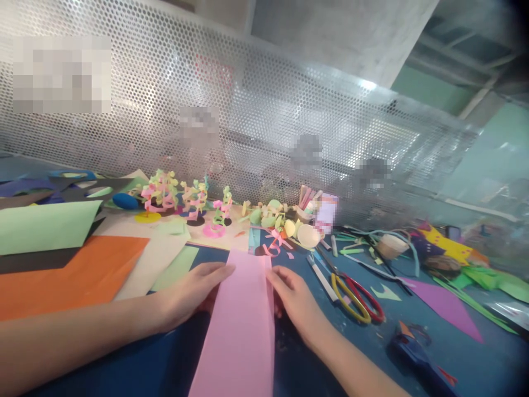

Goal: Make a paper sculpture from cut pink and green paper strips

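A long folded strip of pink paper [243, 325] runs from the middle of the table towards me, its layers slightly apart along the right edge. My left hand [192, 292] pinches its left edge near the far end, thumb on top and fingers underneath. On the opposite edge my right hand [295, 298] grips the paper between thumb and fingers, the other fingertips partly hidden behind it. Scissors [357, 298] with one yellow and one red handle lie to the right of my right hand, beside a white-handled cutter or pen [322, 278].
Coloured paper sheets, among them an orange sheet [78, 270] and a green sheet [45, 223], overlap on the left. Curly paper models [161, 190] stand at the back before a perforated metal screen [248, 116]. A dark blue tool [419, 355] and purple paper [446, 309] lie right.
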The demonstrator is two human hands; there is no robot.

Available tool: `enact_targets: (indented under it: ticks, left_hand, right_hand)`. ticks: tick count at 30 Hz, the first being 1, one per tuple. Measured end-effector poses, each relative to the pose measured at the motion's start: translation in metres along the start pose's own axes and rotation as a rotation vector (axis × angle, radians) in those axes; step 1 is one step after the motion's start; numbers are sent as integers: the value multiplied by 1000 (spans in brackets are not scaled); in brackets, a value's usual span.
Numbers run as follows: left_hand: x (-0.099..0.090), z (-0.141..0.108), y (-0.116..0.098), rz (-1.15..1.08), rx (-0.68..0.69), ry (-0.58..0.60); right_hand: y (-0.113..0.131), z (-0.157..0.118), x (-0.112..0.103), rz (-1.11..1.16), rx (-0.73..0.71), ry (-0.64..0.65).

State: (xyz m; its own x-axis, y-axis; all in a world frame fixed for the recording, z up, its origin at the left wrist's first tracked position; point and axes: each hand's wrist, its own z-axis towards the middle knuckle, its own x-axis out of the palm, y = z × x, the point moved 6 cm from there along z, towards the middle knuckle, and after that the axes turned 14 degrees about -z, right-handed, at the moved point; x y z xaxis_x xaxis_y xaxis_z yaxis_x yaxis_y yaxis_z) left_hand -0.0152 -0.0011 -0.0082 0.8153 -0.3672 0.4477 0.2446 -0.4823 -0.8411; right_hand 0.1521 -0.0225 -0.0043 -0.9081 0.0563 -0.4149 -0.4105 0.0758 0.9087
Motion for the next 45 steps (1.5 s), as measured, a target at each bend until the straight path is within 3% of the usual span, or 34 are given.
enact_targets:
  ticks: [8, 15, 20, 27, 39, 45]
  left_hand:
    - [1, 0, 1, 9, 54, -5]
    - [-10, -1, 1, 183, 67, -126]
    - [-4, -2, 3, 165, 24, -70]
    - [6, -3, -5, 287, 89, 33]
    - [4, -6, -11, 409, 135, -29]
    - [3, -3, -6, 376, 166, 39]
  right_hand:
    - [-2, 0, 2, -55, 22, 8]
    - [-2, -1, 0, -73, 20, -23]
    - [-4, 1, 1, -81, 18, -8]
    - [-2, -1, 2, -94, -3, 12]
    - [1, -2, 2, -100, -21, 5]
    - [-1, -1, 1, -128, -23, -15]
